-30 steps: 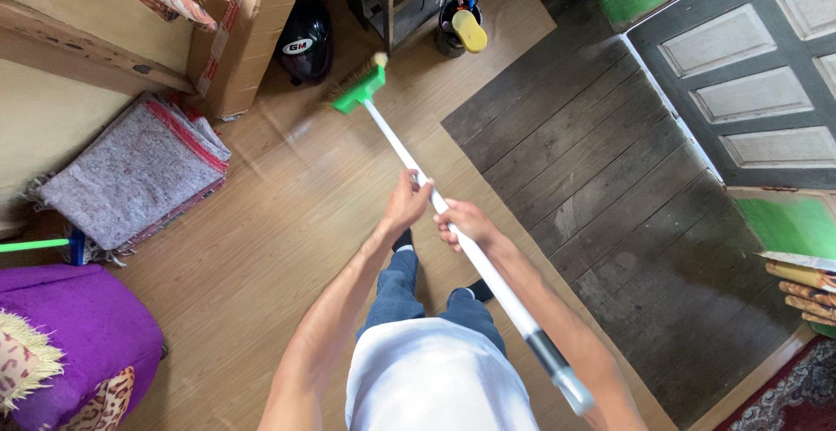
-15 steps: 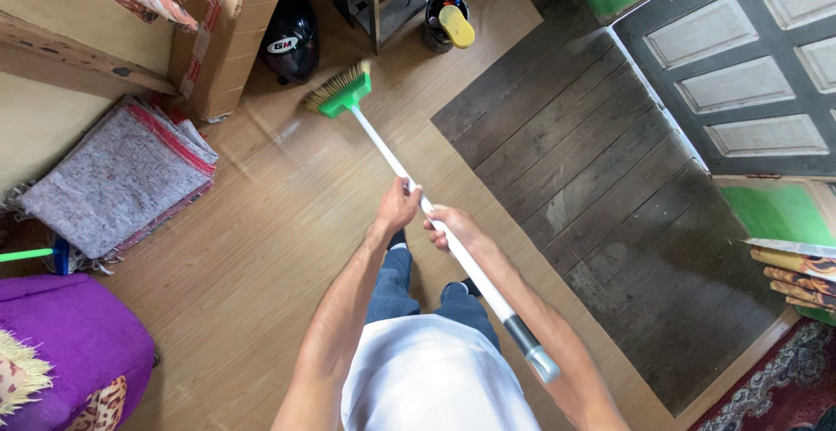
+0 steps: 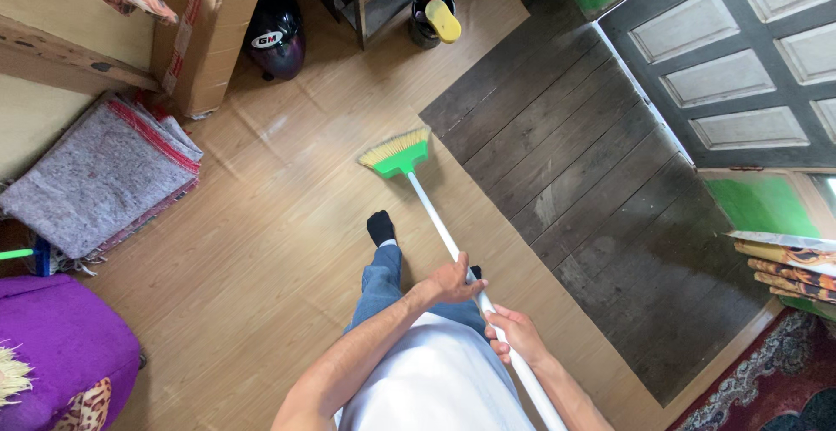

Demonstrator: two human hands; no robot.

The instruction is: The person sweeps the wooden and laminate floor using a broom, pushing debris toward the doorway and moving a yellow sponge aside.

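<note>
Broom head [image 3: 398,154] on floor [image 3: 261,248] ahead of foot [image 3: 380,226], helmet [image 3: 274,43] (perhaps against box [image 3: 205,35]) far left.

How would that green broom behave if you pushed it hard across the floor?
The broom would probably feel light: its white handle is thin. That handle looks straight and stiff under the left hand and right hand, so it likely would not flex. The splayed yellowish bristles would probably bend and fan out.

Tall brown cardboard box [image 3: 213,26], red-and-white tape strip down its corner, stands far up-left of both hands. White oval sticker [image 3: 266,39] on dark helmet [image 3: 277,43] beside it.
</note>
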